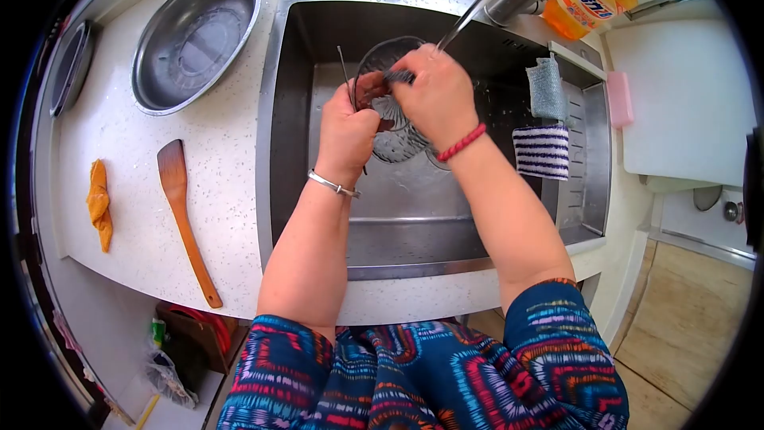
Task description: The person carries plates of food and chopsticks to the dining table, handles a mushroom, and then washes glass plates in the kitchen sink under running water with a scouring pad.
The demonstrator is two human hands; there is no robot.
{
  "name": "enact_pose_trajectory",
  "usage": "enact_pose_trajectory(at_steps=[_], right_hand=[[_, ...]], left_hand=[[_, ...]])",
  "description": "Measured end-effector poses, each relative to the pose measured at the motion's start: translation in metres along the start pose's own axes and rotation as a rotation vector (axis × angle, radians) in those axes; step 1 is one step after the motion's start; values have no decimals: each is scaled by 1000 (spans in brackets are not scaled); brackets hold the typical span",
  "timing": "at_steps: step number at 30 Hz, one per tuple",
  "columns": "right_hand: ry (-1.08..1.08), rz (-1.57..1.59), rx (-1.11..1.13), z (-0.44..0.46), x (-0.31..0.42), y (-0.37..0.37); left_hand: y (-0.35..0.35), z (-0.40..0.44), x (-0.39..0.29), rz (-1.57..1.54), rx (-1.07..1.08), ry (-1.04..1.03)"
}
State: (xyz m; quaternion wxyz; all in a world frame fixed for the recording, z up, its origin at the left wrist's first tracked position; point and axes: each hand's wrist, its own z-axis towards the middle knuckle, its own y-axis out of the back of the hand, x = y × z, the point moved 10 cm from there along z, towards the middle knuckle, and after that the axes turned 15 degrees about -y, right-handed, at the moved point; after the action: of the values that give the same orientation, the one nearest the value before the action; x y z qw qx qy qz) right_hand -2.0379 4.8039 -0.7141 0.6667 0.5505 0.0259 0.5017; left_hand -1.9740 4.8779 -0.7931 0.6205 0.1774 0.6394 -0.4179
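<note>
My left hand [350,123] is closed over the sink around a thin dark rod-like utensil [344,68], whose kind I cannot make out. Its fingers also lie against a clear glass bowl [390,49]; whether they grip it is unclear. My right hand [436,84] is bent over the same bowl, fingers closed on a dark striped scrubbing cloth [399,76] that is mostly hidden. Beneath both hands, ribbed clear glassware [398,146] rests on the sink floor. A thin stream of water [460,25] runs down from the faucet [521,0] beside my right hand.
Over the metal sink's [414,272] right side hang a grey mesh cloth [545,87] and a striped cloth [541,151]. An orange detergent bottle [585,4] stands behind. Left on the counter are a metal basin [146,87], a wooden spatula [185,219] and an orange cloth [99,203].
</note>
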Motion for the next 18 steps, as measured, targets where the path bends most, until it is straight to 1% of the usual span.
enact_pose_trajectory(at_steps=[1, 3, 4, 5, 7, 8, 9, 10, 11, 12, 13, 14, 15, 16, 17, 18], right_hand=[[0, 0, -1, -2, 4, 2], [-72, 58, 57, -2, 0, -1], [-66, 53, -23, 3, -14, -1], [-222, 9, -38, 11, -30, 3], [-201, 78, -64, 16, -27, 2], [-74, 137, -46, 10, -5, -2], [53, 196, -27, 1, 19, -5], [74, 223, 31, -6, 32, -5], [75, 238, 7, -3, 26, -7], [37, 171, -63, 4, 12, -4], [-1, 104, -132, 7, -2, 1], [-11, 98, -135, 6, -8, -2], [-84, 85, -203, 3, -20, -2], [-157, 71, -270, 0, -30, -2], [-160, 67, -268, -7, -31, -8], [-213, 162, -168, -16, -35, -21]], left_hand=[[-1, 0, 4, -36, 2, 21], [-5, 0, 7, -45, 15, 28], [-9, 0, 8, -53, 26, 36], [-11, -1, 8, -53, 27, 36], [-15, -5, 12, -109, 28, 92], [-13, -8, 16, -64, 14, 151], [-9, -8, 18, -65, 14, 158], [-2, -6, 21, -11, 15, 173], [3, -5, 25, 42, 16, 188], [0, -4, 25, 25, 28, 152], [-4, -5, 27, 23, 38, 159], [-3, -1, 13, 35, -12, 42], [-2, 0, 0, 46, -61, -76], [2, 1, -7, 91, -90, -135], [8, 2, -10, 177, -98, -150], [14, 8, -15, 230, -91, -258]])
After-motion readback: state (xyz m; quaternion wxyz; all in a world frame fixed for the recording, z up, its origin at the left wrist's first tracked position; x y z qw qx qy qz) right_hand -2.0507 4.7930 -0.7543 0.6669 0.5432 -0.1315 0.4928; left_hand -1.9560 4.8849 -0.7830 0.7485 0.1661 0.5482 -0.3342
